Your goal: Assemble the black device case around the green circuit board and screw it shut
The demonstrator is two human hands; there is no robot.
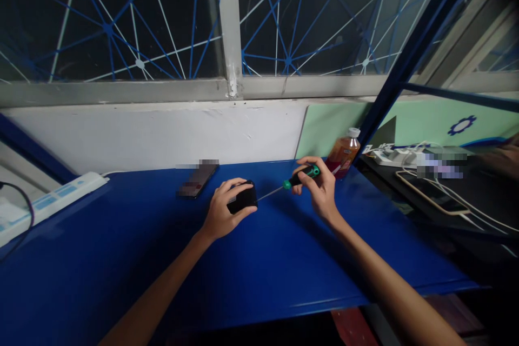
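My left hand [223, 211] is closed around a small black box-shaped device [245, 197], holding it on or just above the blue table [227, 292]. What kind of device it is I cannot make out. In my right hand [320, 189] is a screwdriver [304, 175] with a green and black handle, its thin metal shaft pointing left. The shaft's tip meets the right side of the black device; whether it sits in a screw is too small to tell.
A dark phone [198, 179] lies behind my left hand. A bottle of reddish-brown drink [344, 154] stands at the back right. On the left is a white power strip [52, 203]. To the right, a black table holds another phone [432, 193], cables and a blurred hand [500, 159].
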